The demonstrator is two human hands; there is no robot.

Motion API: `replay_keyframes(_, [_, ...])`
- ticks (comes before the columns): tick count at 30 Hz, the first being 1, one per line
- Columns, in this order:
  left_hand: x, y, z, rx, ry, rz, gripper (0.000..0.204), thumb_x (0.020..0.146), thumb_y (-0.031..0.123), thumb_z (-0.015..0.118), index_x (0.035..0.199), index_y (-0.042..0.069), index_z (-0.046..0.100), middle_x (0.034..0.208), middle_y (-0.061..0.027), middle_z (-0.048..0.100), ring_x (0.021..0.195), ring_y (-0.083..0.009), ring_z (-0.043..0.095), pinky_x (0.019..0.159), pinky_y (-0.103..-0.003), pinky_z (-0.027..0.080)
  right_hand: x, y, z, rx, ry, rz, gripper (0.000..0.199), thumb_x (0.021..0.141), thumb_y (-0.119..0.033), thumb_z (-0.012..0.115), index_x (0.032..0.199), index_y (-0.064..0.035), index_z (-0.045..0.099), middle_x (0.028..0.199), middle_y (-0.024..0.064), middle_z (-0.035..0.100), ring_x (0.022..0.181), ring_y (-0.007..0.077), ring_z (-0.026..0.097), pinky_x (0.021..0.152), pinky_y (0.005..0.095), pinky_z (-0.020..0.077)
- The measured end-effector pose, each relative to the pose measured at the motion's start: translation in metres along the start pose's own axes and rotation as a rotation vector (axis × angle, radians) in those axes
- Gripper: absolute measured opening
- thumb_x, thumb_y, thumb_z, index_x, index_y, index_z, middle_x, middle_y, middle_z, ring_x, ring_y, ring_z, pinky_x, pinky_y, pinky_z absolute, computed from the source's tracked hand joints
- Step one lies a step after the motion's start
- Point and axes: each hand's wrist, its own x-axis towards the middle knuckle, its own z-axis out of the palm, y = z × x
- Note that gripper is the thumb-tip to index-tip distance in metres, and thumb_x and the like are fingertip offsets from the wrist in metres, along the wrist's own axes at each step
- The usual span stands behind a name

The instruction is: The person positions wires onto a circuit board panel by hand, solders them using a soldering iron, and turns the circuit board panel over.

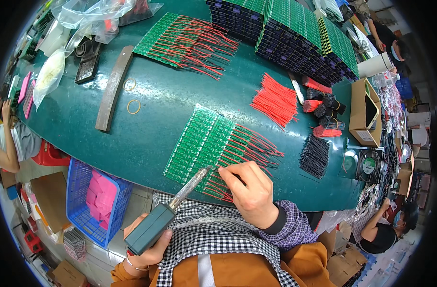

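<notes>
My left hand (149, 244) is wrapped round the green handle of a soldering iron (154, 225). Its tip touches or hovers just over a green circuit board panel (194, 143) at the table's near edge. Thin red wires (252, 146) fan out from the panel's right side. My right hand (251, 189) is closed in a pinch beside the iron's tip, over the panel's lower right part. What sits between its fingertips is too small to make out. Loose red wires (275, 101) lie in a pile beyond, and black wires (315, 155) lie to the right.
Another wired panel (163, 40) lies farther back, with stacked boards (295, 40) behind. Bundled wires (318, 103), an open cardboard box (364, 115) and a fan (370, 165) stand right. A metal bar (114, 88) and rubber bands (133, 106) lie left. A blue crate (82, 196) stands below.
</notes>
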Motion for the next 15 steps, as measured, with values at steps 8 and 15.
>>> replay_keyframes(8, [0.0013, 0.0001, 0.0005, 0.031, -0.003, 0.061, 0.030, 0.076, 0.010, 0.082, 0.102, -0.003, 0.076, 0.090, -0.0177, 0.072, 0.070, -0.0299, 0.070, 0.063, -0.038, 0.055, -0.0003, -0.0009, 0.0003, -0.012, 0.011, 0.000, 0.031, 0.073, -0.001, 0.071, 0.104, 0.0032, 0.072, 0.096, 0.0099, 0.067, 0.086, 0.0249, 0.065, 0.070, 0.0345, 0.0556])
replay_keyframes(15, [0.0039, 0.0034, 0.0039, 0.033, -0.006, 0.052, 0.030, 0.077, 0.011, 0.082, 0.102, -0.003, 0.076, 0.091, -0.0180, 0.072, 0.073, -0.0305, 0.072, 0.066, -0.037, 0.057, -0.0017, -0.0003, 0.0029, -0.010, 0.031, -0.007, 0.032, 0.072, 0.000, 0.070, 0.103, 0.0034, 0.072, 0.095, 0.0098, 0.067, 0.085, 0.0248, 0.065, 0.070, 0.0343, 0.0555])
